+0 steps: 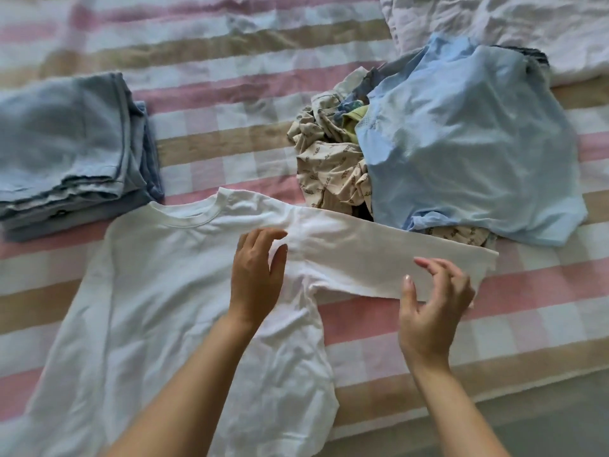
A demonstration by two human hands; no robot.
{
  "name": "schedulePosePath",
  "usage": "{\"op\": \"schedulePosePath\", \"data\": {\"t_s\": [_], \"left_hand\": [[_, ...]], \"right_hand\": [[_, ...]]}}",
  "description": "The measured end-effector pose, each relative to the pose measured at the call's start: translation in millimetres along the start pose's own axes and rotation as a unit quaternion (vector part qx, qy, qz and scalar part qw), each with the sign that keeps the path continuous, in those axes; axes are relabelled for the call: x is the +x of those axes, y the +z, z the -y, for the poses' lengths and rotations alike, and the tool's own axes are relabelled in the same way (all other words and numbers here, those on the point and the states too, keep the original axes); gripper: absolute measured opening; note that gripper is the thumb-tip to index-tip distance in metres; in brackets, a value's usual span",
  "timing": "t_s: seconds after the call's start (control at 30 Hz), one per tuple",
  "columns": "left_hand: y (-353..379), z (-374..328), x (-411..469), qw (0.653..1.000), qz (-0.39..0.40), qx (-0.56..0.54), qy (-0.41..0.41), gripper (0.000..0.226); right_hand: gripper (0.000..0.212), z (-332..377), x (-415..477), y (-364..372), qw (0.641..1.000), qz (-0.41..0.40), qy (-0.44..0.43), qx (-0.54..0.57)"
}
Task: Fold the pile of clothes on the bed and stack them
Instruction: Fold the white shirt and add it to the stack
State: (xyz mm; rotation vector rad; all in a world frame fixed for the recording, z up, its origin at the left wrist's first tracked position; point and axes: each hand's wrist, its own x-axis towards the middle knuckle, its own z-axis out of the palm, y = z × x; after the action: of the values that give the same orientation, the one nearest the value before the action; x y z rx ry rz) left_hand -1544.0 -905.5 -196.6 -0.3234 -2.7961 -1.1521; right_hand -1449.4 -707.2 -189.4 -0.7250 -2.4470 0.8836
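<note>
Two heaps of clothing flank our work on the bed (230, 103), whose sheet is a soft check of pink, tan and white. At the upper left sits the folded stack (75, 143), flat slabs of faded blue fabric with their layered edges facing us. At the upper right lies the loose pile (369, 77), all unfolded: a smooth light blue top (461, 143) is draped over it, a crumpled cream printed garment (329, 169) spills out on its left side, and a yellow-green piece (357, 115) is tucked between them. Behind the pile, in the top right corner, a quilted white cover (494, 24) is bunched up. Between the two heaps, filling the centre and lower left, the white long-sleeved shirt (164, 291) lies spread flat, its round neckline toward the top of the frame and the cloth lightly wrinkled near the armpit. Its sleeve (362, 258) stretches straight out to the right, just beside the lower edge of the loose pile. Our left hand (257, 275) rests on the shirt where sleeve meets body, fingers (253, 245) straight and close together, thumb apart. Our right hand (431, 311) is over the sleeve near its cuff, fingers (443, 268) curled and slightly spread, thumb raised apart; we cannot tell whether they pinch the cloth or only hover over it.
</note>
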Motion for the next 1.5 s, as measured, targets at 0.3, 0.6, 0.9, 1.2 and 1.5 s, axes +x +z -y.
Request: {"op": "schedulePosePath", "data": {"t_s": [0.3,0.6,0.9,1.2,1.5], "left_hand": [[-138.8,104.0,-105.0,0.968,-0.119,0.030,-0.218,0.021],[-190.4,156.2,-195.4,0.940,-0.074,0.050,-0.329,0.016],[-160.4,146.6,-214.0,0.928,-0.036,0.049,-0.369,0.014],[-226.5,176.4,-195.3,0.926,-0.101,-0.043,-0.361,0.025],[-166.7,167.3,-197.6,0.883,-0.180,-0.038,-0.432,0.040]], "right_hand": [[0.018,136.2,-102.3,90.5,0.945,0.286,-0.087,0.133],[0.013,207.0,-203.5,166.0,0.870,0.486,-0.075,0.039],[0.022,218.6,-228.0,182.8,0.882,0.466,-0.016,-0.073],[0.029,285.2,-228.0,212.0,0.850,0.492,0.060,0.177],[0.005,256.7,-237.9,198.5,0.819,0.537,0.118,0.165]]}}
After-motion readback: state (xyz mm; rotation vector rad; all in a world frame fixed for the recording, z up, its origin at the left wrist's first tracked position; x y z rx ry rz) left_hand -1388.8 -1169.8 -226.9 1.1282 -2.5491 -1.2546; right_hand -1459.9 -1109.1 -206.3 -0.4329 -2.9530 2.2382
